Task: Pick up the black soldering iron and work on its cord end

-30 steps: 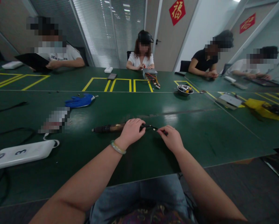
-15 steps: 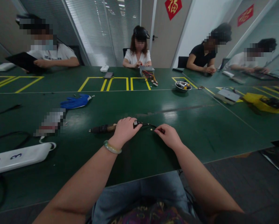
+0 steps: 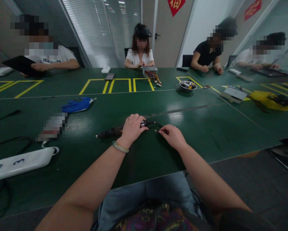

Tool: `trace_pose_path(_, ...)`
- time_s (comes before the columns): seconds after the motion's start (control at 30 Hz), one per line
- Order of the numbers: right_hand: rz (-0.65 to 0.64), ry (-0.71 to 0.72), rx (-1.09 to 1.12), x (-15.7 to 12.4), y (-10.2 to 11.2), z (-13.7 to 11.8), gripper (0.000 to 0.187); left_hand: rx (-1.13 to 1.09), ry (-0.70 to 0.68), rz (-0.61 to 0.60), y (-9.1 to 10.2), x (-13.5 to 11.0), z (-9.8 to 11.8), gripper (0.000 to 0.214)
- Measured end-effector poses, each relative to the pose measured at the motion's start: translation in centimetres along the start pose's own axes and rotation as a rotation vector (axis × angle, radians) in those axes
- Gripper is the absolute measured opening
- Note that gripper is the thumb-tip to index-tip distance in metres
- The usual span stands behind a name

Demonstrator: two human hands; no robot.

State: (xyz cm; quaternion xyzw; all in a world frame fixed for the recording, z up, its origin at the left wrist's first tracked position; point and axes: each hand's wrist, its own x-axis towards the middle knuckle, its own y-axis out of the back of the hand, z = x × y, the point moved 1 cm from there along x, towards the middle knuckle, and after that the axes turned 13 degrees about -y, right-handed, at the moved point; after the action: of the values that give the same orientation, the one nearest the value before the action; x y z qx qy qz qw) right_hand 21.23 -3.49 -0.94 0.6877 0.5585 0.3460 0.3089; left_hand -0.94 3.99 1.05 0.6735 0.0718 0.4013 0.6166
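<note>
A dark, rod-shaped tool (image 3: 109, 132) with a brown middle lies on the green table (image 3: 206, 128) in front of me. My left hand (image 3: 131, 129) is closed over its right end, where a small black and silver part (image 3: 144, 124) and a thin black wire (image 3: 156, 124) stick out. My right hand (image 3: 171, 136) rests on the table just right of it. Its fingertips are pinched at the wire's end, beside a tiny metal piece (image 3: 156, 130). A pale bangle (image 3: 120, 147) circles my left wrist.
A blue glove (image 3: 78, 105), a white numbered pack (image 3: 21, 163) and black cables (image 3: 4, 141) lie to my left. A metal bowl (image 3: 186, 85), a grey box with coloured wires (image 3: 151, 72) and a yellow tray (image 3: 266, 98) sit farther off. Several people sit round the table.
My hands and the tool have stayed nearly in place while my head tilted slightly down. My right fingers have drawn a little closer to the left hand, and the wire end has slackened.
</note>
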Motion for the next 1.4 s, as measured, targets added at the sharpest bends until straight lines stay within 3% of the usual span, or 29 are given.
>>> trace_pose_path(0.37,0.148,-0.089,0.064,0.2,0.1,0.8,0.013,-0.149,-0.129,-0.047,2.9,-1.3,2.7,0.027)
trace_pose_path(0.57,0.126,-0.096,0.077,0.2,0.0,0.9,0.016,-0.14,-0.143,-0.085,1.9,-1.6,2.2,0.05)
trace_pose_path(0.83,0.056,-0.002,0.03,-0.2,0.0,0.2,0.009,-0.18,-0.135,-0.107,1.2,-1.5,2.0,0.031)
trace_pose_path(1.2,0.15,0.078,-0.092,-0.3,-1.0,-1.7,0.005,-0.017,-0.039,-0.117,0.1,-0.7,3.9,0.017)
trace_pose_path(1.4,0.073,0.077,-0.132,-0.2,-1.5,-1.8,0.003,-0.013,-0.042,-0.099,-0.3,-0.6,4.0,0.017)
